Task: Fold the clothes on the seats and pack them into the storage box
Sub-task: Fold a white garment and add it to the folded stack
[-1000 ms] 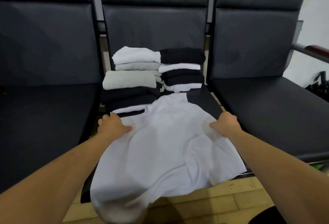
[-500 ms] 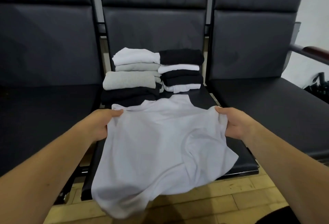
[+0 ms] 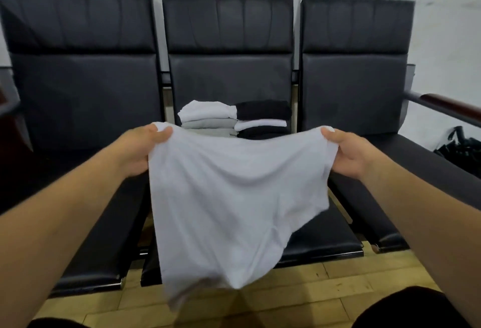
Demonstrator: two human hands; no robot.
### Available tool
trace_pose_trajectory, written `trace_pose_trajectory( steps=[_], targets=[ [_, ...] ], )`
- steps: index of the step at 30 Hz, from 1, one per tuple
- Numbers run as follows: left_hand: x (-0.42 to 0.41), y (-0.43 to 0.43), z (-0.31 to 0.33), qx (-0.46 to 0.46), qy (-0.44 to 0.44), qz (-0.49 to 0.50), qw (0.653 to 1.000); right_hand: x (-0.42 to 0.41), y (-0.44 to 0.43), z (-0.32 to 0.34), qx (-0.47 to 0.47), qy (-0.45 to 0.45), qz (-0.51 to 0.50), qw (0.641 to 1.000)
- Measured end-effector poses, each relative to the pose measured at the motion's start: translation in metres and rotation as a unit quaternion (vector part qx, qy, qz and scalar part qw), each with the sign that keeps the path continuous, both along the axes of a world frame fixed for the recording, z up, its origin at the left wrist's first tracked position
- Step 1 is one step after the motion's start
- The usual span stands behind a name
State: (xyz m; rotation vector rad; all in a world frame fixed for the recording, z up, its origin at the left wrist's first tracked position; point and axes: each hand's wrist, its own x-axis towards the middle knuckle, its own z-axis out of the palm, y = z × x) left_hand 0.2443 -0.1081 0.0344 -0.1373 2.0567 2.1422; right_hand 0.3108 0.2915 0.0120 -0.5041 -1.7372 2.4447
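Observation:
A white shirt [image 3: 234, 197] hangs in the air in front of the middle seat [image 3: 325, 239], stretched between both hands. My left hand [image 3: 138, 150] grips its upper left corner. My right hand [image 3: 348, 153] grips the upper right corner. The shirt's lower edge droops below the seat's front edge. Behind it, at the back of the middle seat, stand two piles of folded clothes: a white and grey pile [image 3: 208, 116] on the left, a black and white pile [image 3: 263, 119] on the right. The shirt hides their lower parts. No storage box is in view.
Three black padded seats stand in a row against a white wall; the left seat [image 3: 78, 223] and right seat [image 3: 429, 171] are bare. A wooden armrest [image 3: 450, 106] sticks out at far right, with a black bag [image 3: 466, 145] beyond it. Wooden floor lies below.
Both hands took hold of the shirt's top corners and lifted it off the middle seat, so it now hangs higher. The view tilted up, showing the chair tops and wall.

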Motion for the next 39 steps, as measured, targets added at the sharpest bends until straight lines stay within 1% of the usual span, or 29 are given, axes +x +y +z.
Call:
trace_pose_trajectory(
  steps=[3,5,8,11,13,15,16,18,19,20,22,23,24,26,27,28,29,31,33,36,39],
  targets=[
    [-0.005,-0.004,0.035,-0.053,0.036,0.003,0.998,0.001,-0.005,0.031,-0.005,0.016,-0.024,1.0],
    [-0.006,-0.002,0.055,-0.07,0.05,0.029,0.996,-0.001,-0.008,0.044,0.025,0.002,-0.048,0.999],
    [-0.008,-0.003,0.075,-0.034,0.046,0.051,0.997,-0.007,-0.007,0.061,0.044,-0.01,-0.068,0.997],
    [-0.008,-0.003,0.086,0.011,0.04,0.025,0.999,-0.013,-0.006,0.077,0.015,-0.028,-0.052,0.998],
    [-0.009,-0.004,0.088,-0.013,0.06,0.025,0.998,-0.016,-0.005,0.085,-0.005,-0.024,-0.028,0.999],
    [-0.013,-0.006,0.087,-0.096,0.098,0.05,0.989,-0.019,-0.004,0.091,0.0,-0.009,0.0,1.0],
    [-0.013,-0.009,0.086,-0.174,0.128,0.061,0.975,-0.02,-0.003,0.094,0.01,0.004,0.011,1.0],
    [-0.016,-0.014,0.085,-0.359,0.175,0.058,0.915,-0.024,-0.001,0.096,0.077,0.028,0.016,0.997],
    [-0.018,-0.015,0.083,-0.402,0.187,0.05,0.895,-0.025,-0.001,0.096,0.139,0.03,0.009,0.99],
    [-0.019,-0.015,0.083,-0.406,0.187,0.043,0.893,-0.027,-0.001,0.094,0.211,0.024,0.003,0.977],
    [-0.021,-0.016,0.081,-0.361,0.174,0.044,0.915,-0.031,-0.001,0.092,0.351,0.011,-0.007,0.936],
    [-0.024,-0.018,0.08,-0.326,0.164,0.053,0.93,-0.035,0.0,0.093,0.404,0.008,-0.014,0.915],
    [-0.027,-0.019,0.08,-0.285,0.154,0.064,0.944,-0.039,0.001,0.094,0.438,0.008,-0.023,0.898],
    [-0.036,-0.021,0.082,-0.182,0.143,0.087,0.969,-0.048,0.005,0.102,0.47,0.023,-0.054,0.881],
    [-0.04,-0.021,0.086,-0.136,0.142,0.09,0.976,-0.052,0.006,0.108,0.483,0.036,-0.072,0.872],
    [-0.044,-0.022,0.09,-0.11,0.148,0.085,0.979,-0.056,0.008,0.114,0.493,0.048,-0.088,0.864],
    [-0.048,-0.023,0.095,-0.106,0.162,0.077,0.978,-0.059,0.009,0.121,0.499,0.056,-0.103,0.859],
    [-0.053,-0.026,0.109,-0.148,0.206,0.07,0.965,-0.064,0.014,0.135,0.498,0.077,-0.123,0.855],
    [-0.053,-0.03,0.122,-0.184,0.246,0.095,0.947,-0.066,0.017,0.147,0.498,0.101,-0.138,0.85],
    [-0.047,-0.034,0.132,-0.232,0.277,0.144,0.921,-0.066,0.02,0.154,0.486,0.131,-0.165,0.848],
    [-0.036,-0.036,0.128,-0.309,0.297,0.181,0.885,-0.066,0.021,0.145,0.461,0.137,-0.172,0.86]
  ],
)
